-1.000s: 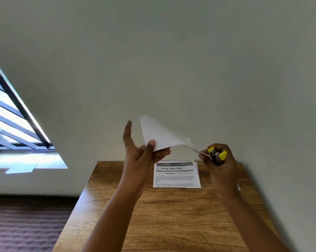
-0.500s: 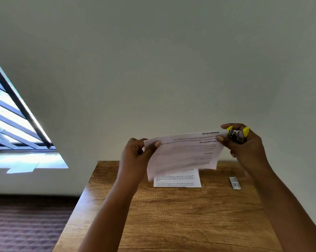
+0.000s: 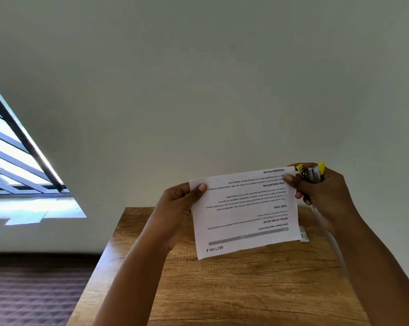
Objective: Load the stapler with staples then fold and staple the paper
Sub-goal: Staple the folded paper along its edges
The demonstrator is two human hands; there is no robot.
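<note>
Wooden table (image 3: 246,290) (barred window (image 3: 15,161) left)

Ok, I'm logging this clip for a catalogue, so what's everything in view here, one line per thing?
printed paper: one, white with black text that reads upside down, held up above the table between both hands
stapler: one, silver and black with yellow parts, in the right hand at the paper's top right corner
small object: one, pale, on the table, mostly hidden behind the paper's lower right edge
table: one, brown wood, against the wall
window: one, dark bars, far left
left hand: pinches the paper's left edge
right hand: grips the stapler, thumb on the paper
</note>
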